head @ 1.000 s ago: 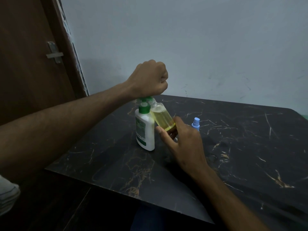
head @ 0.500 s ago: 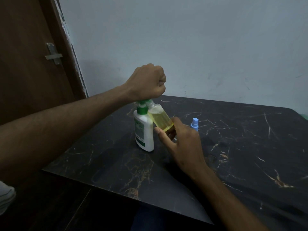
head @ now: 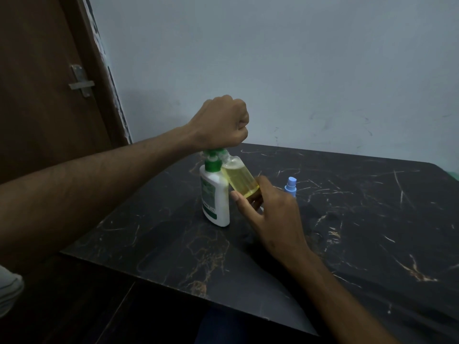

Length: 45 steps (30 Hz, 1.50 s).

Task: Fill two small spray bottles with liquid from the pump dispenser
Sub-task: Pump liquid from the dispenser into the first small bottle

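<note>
My left forearm point(head: 104, 184) is barring the surface's point(head: 360, 232) left side, and my right forearm point(head: 323, 276) is crossing its near middle. The pump dispenser point(head: 214, 199) and blue-capped spray bottle point(head: 290, 186) are standing mid-surface; bare marble is lying open to the right.

A left hand point(head: 222, 121), fisted, presses the green pump head of a white pump dispenser point(head: 215, 194) on the dark marble desk point(head: 372, 219). The right hand point(head: 269, 207) holds a tilted clear spray bottle point(head: 239, 178) of yellow liquid against the nozzle. A blue-capped spray bottle point(head: 290, 186) stands just behind.

Dispenser point(head: 215, 194) stands mid tabletop point(head: 360, 232), tilted bottle point(head: 240, 179) leaning against its right side, second bottle point(head: 290, 186) further right, door point(head: 44, 95) back left.
</note>
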Each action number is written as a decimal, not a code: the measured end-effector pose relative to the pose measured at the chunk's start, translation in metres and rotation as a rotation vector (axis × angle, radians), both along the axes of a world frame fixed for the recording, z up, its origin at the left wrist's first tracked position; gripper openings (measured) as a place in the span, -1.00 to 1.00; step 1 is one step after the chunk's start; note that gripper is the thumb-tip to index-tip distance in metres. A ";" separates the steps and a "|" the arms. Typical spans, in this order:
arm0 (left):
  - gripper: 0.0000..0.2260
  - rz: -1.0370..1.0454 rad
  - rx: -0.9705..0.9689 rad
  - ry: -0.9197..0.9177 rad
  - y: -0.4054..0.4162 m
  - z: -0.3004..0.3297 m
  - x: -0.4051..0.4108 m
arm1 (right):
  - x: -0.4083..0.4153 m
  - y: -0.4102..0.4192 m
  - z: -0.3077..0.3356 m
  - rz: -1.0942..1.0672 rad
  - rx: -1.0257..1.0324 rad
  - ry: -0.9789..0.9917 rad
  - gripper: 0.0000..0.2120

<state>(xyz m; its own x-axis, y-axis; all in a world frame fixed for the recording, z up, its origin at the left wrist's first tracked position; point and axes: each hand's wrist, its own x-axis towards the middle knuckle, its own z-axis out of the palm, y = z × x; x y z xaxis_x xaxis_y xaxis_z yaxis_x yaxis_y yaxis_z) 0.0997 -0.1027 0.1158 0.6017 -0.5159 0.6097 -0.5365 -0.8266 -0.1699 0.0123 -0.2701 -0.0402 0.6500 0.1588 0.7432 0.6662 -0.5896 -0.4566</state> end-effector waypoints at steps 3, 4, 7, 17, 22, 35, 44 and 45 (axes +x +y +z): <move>-0.69 0.003 -0.014 -0.009 0.000 0.003 0.001 | 0.000 -0.001 -0.001 0.004 0.007 0.009 -0.69; -0.69 -0.001 -0.017 -0.005 -0.001 0.002 0.001 | 0.000 -0.001 -0.001 0.003 0.006 0.011 -0.70; -0.69 -0.010 -0.012 0.008 0.000 -0.001 0.000 | 0.002 -0.001 -0.002 -0.005 -0.006 0.014 -0.65; -0.68 0.048 -0.028 0.010 -0.001 0.000 -0.002 | 0.005 -0.001 -0.005 0.010 0.030 0.109 -0.66; -0.66 0.077 -0.057 0.005 0.001 0.001 -0.001 | 0.009 0.000 -0.009 -0.002 0.040 0.139 -0.64; -0.68 0.159 -0.096 0.021 0.002 0.011 -0.002 | 0.005 0.004 -0.005 0.065 0.196 0.147 -0.72; -0.71 0.175 -0.176 0.037 0.004 0.018 -0.006 | 0.001 0.004 0.002 0.148 0.349 0.238 -0.75; -0.72 0.157 -0.199 0.031 0.005 0.021 -0.008 | 0.001 0.004 0.003 0.152 0.358 0.239 -0.76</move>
<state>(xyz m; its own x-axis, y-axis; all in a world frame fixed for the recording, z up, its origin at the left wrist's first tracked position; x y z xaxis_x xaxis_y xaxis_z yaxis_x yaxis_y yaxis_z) 0.0917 -0.0973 0.1364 0.6847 -0.2868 0.6700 -0.4017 -0.9156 0.0186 0.0132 -0.2660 -0.0376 0.7993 0.0262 0.6004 0.5839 -0.2703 -0.7655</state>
